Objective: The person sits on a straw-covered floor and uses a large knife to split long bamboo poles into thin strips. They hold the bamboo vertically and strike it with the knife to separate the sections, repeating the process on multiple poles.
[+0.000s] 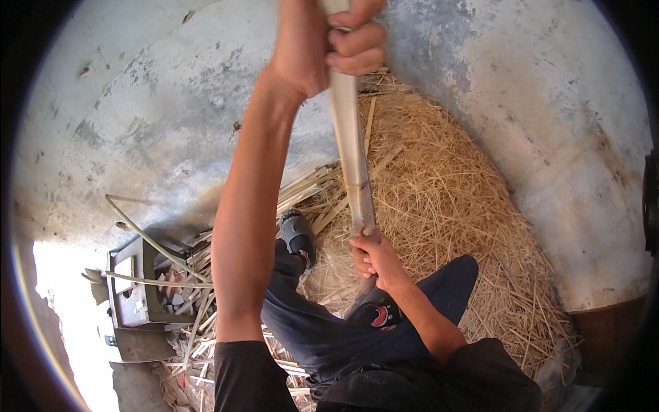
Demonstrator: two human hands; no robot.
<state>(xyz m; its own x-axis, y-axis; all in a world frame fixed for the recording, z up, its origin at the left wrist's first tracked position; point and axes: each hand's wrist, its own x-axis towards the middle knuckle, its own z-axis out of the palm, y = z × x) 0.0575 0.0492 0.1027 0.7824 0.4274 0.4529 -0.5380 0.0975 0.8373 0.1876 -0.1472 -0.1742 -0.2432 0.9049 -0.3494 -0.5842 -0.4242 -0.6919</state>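
My left hand (333, 41) is raised at the top middle, its fingers wrapped round the upper part of a long pale bamboo pole (349, 137). The pole slants down toward me, with a node showing partway along it. Lower down, my right hand (376, 257) grips the same pole with its fingers closed. Below that hand the pole's end lies between my legs and is partly hidden. Its top runs out of view. Some blur lies on the upper hand.
A big heap of straw-like shavings (439, 178) leans against the stained wall (535, 96). Split strips (298, 189) lie behind my grey shoe (297, 232). At left stands an open wooden frame (141, 302) with scraps inside. A thin bent cane (154, 244) sticks out there.
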